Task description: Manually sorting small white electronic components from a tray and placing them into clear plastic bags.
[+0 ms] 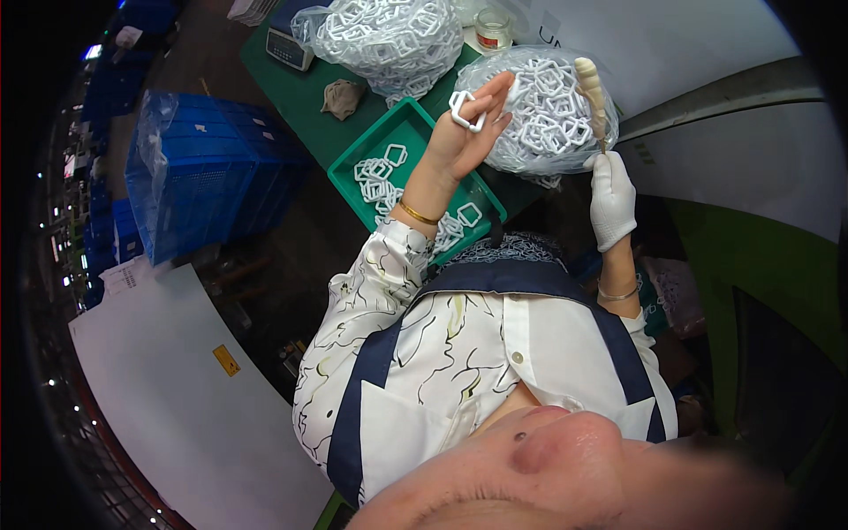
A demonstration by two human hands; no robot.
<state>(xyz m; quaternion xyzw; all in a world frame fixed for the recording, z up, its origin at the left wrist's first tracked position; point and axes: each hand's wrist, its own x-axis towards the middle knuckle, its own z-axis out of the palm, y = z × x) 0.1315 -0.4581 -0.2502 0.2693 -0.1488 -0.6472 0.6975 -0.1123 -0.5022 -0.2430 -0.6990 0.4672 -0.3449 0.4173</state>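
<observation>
My bare left hand [464, 141] is raised over a green tray, its fingers partly curled. It holds a white squarish plastic ring [466, 112], which sits against the fingers. My right hand [612, 201], in a white knit glove, pinches the thin dark shaft of a slim tool [590, 88] whose thick, cream, ridged handle points away from me. Beyond and between my hands lies a clear plastic bag [548, 110] full of the same white rings. Below the left wrist, several loose rings [380, 181] lie in the green tray [353, 152].
Another bag of white rings [389, 44] stands at the back of the green table [296, 110], near a grey scale [289, 50], a crumpled cloth [343, 99] and a glass jar [492, 31]. Blue crates [199, 177] stand at left. A pale machine panel [707, 53] borders the right.
</observation>
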